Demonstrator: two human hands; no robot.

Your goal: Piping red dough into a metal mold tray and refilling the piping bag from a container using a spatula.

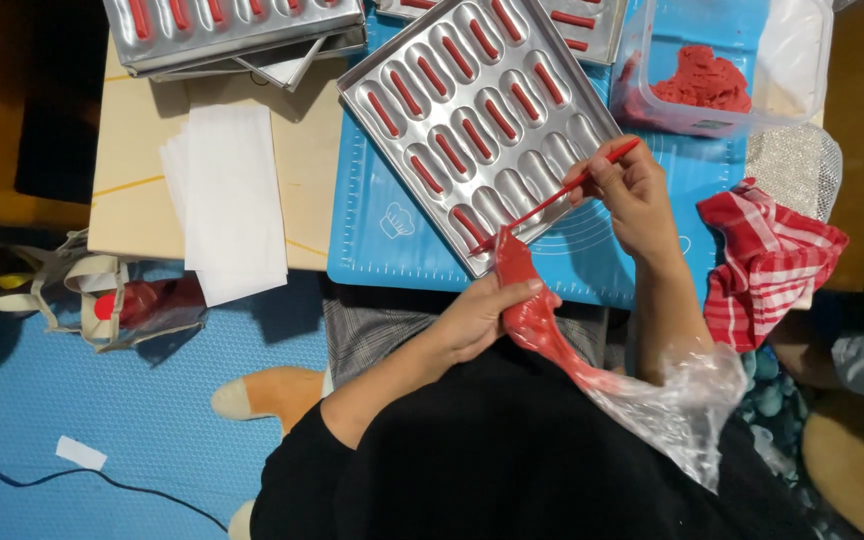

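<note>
Blue mat [382,250] bears a mould tray [352,85] of red strips; left grip [482,315] squeezes piping bag [537,325], right grip [632,190] grasps red stick [552,198].

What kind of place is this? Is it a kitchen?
Probably a home baking spot rather than a proper kitchen: a low table on a blue floor mat, metal moulded trays with red strips, and a tub of red dough.

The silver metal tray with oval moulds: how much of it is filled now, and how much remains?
Most cavities of the silver metal mould tray already hold red strips. In hand: the left hand squeezes a clear plastic piping bag of red batter at the near corner, while the right hand holds a thin red stick. A few cavities along the tray's near right edge look empty.
</note>
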